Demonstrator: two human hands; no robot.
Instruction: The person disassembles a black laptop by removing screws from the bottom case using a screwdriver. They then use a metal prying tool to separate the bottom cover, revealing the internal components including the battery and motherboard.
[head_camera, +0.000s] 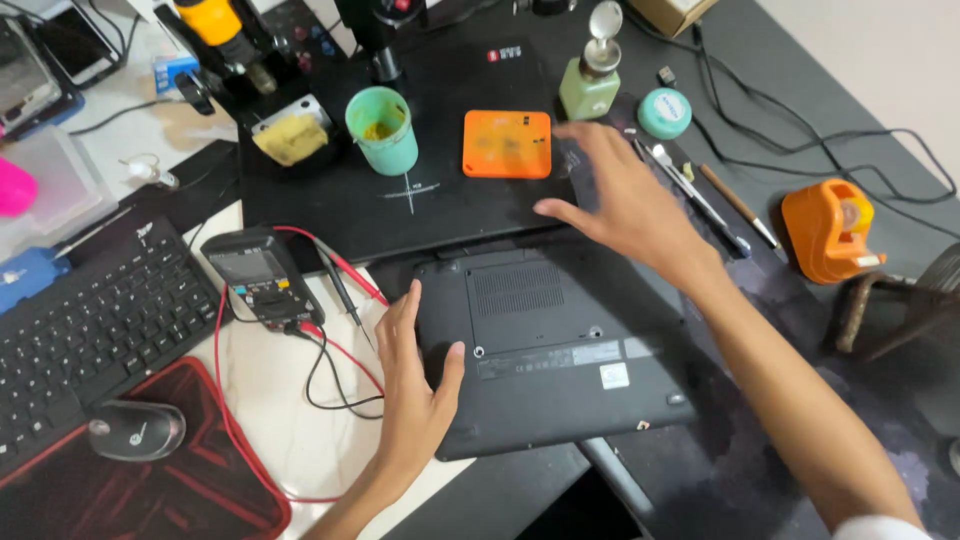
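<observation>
Your left hand (410, 395) and right hand (625, 200) are both bare, with no gloves, rings or watch showing. Your forearms are uncovered too. A white sleeve edge (880, 527) shows at your right upper arm.

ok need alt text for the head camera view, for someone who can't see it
A person's left hand rests on the left edge of a dark laptop lying bottom-up on a workbench, while the right hand hovers open above its far edge. Behind it sit an orange square pad, a green cup and a multimeter with red and black leads.
</observation>
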